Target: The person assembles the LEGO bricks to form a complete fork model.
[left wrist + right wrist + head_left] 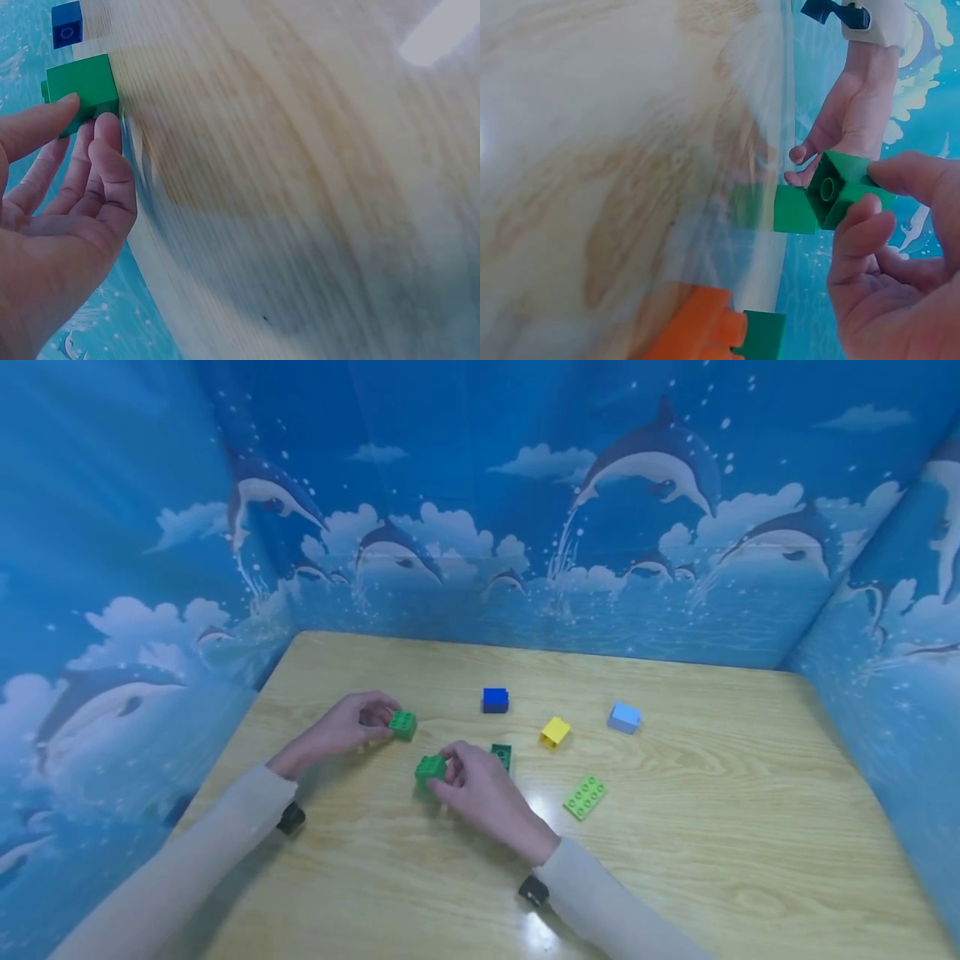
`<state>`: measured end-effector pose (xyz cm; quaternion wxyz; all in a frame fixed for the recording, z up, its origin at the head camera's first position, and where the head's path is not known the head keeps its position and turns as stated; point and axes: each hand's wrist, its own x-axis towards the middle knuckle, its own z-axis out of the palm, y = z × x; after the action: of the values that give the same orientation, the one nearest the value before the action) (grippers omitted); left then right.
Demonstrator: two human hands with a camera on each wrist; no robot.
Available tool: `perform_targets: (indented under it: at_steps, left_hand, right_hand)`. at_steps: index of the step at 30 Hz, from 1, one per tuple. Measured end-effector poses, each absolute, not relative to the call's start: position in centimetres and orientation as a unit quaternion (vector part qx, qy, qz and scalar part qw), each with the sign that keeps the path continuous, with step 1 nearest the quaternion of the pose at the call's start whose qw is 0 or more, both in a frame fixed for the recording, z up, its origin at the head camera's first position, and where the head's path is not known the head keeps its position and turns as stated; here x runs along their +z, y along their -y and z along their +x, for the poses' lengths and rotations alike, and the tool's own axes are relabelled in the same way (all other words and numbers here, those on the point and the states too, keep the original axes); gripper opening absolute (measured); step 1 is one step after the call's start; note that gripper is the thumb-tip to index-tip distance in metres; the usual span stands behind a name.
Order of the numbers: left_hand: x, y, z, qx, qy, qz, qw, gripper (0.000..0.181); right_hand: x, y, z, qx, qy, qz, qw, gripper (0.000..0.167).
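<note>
My left hand [358, 722] pinches a green toy building brick [402, 724] between thumb and fingers, low at the table's left side. In the left wrist view the thumb lies across the smooth face of that brick [86, 84]. Nearer the front, my right hand [483, 789] holds a second green brick [431, 771] by thumb and fingertips. The right wrist view shows its hollow underside [829, 189], tilted toward the camera. A dark green brick [502, 755] is partly hidden behind the right hand.
On the wooden table [712, 827] lie a dark blue brick [495, 700], a yellow brick [555, 732], a light blue brick [624, 717] and a flat lime plate [585, 797]. An orange brick [697, 326] shows only in the right wrist view. Dolphin-printed curtains [465, 560] surround the table.
</note>
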<state>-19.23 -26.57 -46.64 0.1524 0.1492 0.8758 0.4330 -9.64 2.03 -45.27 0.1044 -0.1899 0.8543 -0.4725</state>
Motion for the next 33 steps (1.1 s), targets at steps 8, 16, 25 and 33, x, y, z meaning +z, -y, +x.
perform_targets:
  at_steps: [8, 16, 25, 33]
  left_hand:
    - [-46.6, 26.9, -18.7, 0.438, -0.873, 0.142, 0.162, 0.046]
    - [-46.7, 27.3, -18.5, 0.463, -0.86, 0.137, 0.167, 0.044]
    - [-47.2, 27.6, -18.6, 0.467, -0.858, 0.148, 0.158, 0.037]
    - [-46.7, 27.5, -18.4, 0.47, -0.855, 0.144, 0.165, 0.037]
  right_hand:
    - [-45.4, -1.6, -10.6, -0.5, -0.843, -0.177, 0.091, 0.042]
    - [-45.3, -0.5, -11.6, -0.526, -0.829, -0.176, 0.068, 0.04]
    - [-45.8, 1.2, -13.0, -0.543, -0.821, -0.167, 0.057, 0.041]
    - [-46.0, 2.2, -14.2, -0.555, -0.812, -0.172, 0.057, 0.046]
